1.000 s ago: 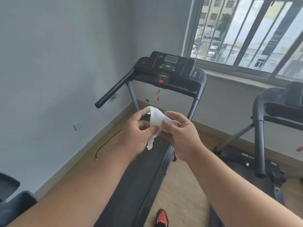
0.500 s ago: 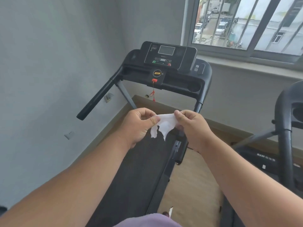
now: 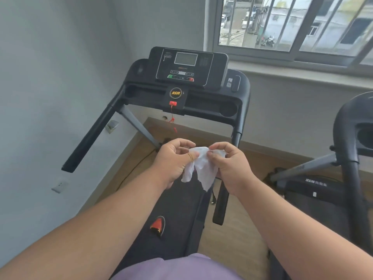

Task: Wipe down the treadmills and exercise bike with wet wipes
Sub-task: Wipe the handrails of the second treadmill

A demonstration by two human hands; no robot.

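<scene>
Wipe [image 3: 201, 168] pinched by left hand [image 3: 173, 160] and right hand [image 3: 232, 166], half bunched. Better spread flat before touching treadmill [image 3: 185, 93] console.

open air above belt [image 3: 177, 201] | handrails [image 3: 90, 136] flank | console [image 3: 187, 67] blocks ahead | right aisle [image 3: 232, 235] seemingly open

Between the fingertips [image 3: 192, 156] of both hands hangs a thin, crumpled white wipe [image 3: 201, 168], soft and matt. Beyond the fingers, the treadmill [image 3: 210, 110] console looks like glossy black plastic; beneath them its belt is matt, beside smooth wood-look floor [image 3: 232, 239].
</scene>
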